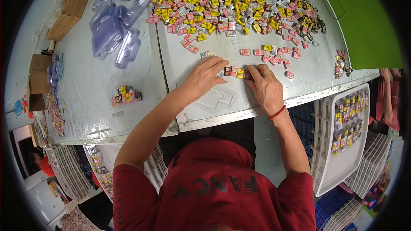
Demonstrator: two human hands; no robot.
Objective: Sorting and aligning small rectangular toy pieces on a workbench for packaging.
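A short row of small printed boxes (233,72), pink, yellow and brown, lies on the table between my hands. My left hand (202,78) is at the row's left end, thumb and index finger curved around a pale box (221,73). At the other end, the thumb and fingers of my right hand (265,87) close on the last box, which they partly cover. Just below the row rests a clear plastic tray (217,98). A single pale box (206,54) lies above my left knuckles, and several loose pink boxes (274,55) are scattered beyond my right hand.
A large heap of small boxes (231,4) covers the far table. Purple-tinted clear plastic packs (109,30) and a small cluster of boxes (126,96) are on the left. A green panel (364,21) borders the right. White trays (342,145) stand at lower right, near another person's arm (387,98).
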